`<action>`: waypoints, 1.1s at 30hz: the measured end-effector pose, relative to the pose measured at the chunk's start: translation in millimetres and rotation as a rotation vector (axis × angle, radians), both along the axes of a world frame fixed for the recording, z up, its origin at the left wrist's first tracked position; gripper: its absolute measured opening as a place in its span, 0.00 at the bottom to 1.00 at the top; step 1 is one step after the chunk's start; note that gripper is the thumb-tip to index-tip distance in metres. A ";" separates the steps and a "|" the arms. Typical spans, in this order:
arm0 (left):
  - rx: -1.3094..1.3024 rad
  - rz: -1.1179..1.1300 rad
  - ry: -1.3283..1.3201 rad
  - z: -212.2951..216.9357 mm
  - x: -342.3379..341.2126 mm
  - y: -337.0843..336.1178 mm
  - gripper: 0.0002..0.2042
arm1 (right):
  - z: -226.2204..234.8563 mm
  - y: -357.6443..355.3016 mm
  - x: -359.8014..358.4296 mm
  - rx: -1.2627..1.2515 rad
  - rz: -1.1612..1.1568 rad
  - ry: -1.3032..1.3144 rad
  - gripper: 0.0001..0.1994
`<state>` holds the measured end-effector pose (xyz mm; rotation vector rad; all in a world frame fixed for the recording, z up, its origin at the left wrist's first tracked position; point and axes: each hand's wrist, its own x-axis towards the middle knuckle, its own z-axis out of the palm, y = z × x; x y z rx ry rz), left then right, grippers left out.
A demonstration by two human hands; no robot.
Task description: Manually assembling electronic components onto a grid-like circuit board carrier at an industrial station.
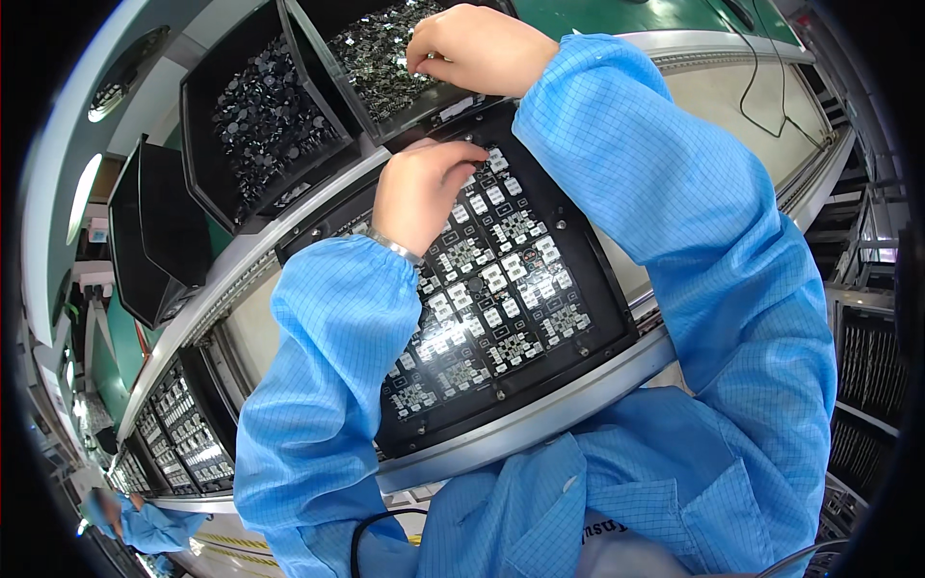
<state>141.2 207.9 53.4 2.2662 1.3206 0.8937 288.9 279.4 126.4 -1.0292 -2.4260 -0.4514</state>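
My left hand (pixel 421 195), with a metal-like band at its wrist, reaches over the far edge of a circuit board panel (pixel 491 279). Its thumb and fingers come together at a white component on the board; whether anything sits between them is too small to see. The panel has rows of white rectangular parts and lies in a black frame (pixel 609 313). Above a black bin of small shiny metal parts (pixel 381 58), my right hand (pixel 487 50) is curled, its fingertips pinched at the parts. What they hold, if anything, cannot be made out.
Left of the metal parts stands a black bin of dark round components (pixel 270 125), then another black bin (pixel 159 226). The frame rests across a conveyor with a metal rail (pixel 525 414). More board panels (pixel 183 429) lie down the line, near another person in blue (pixel 154 525).
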 end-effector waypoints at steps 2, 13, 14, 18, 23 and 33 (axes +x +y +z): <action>0.062 -0.035 0.024 -1.6 -1.6 2.6 0.08 | 0.3 13.2 8.2 -0.304 0.265 0.206 0.07; 0.311 -0.045 0.182 -5.5 1.5 -7.5 0.07 | -8.8 24.1 17.1 -0.286 0.331 0.258 0.07; 0.311 -0.049 0.180 -7.4 2.6 -7.8 0.07 | -15.9 30.0 17.9 -0.257 0.351 0.270 0.07; 0.335 0.012 0.223 -7.5 4.7 -9.2 0.09 | -22.2 36.8 14.0 -0.211 0.294 0.189 0.07; 0.275 0.058 0.244 -3.6 7.2 -13.8 0.08 | 3.2 10.0 23.4 -0.330 0.291 0.221 0.07; 0.304 0.031 0.335 -4.6 8.7 -10.6 0.07 | 5.4 6.6 31.1 -0.345 0.272 0.220 0.07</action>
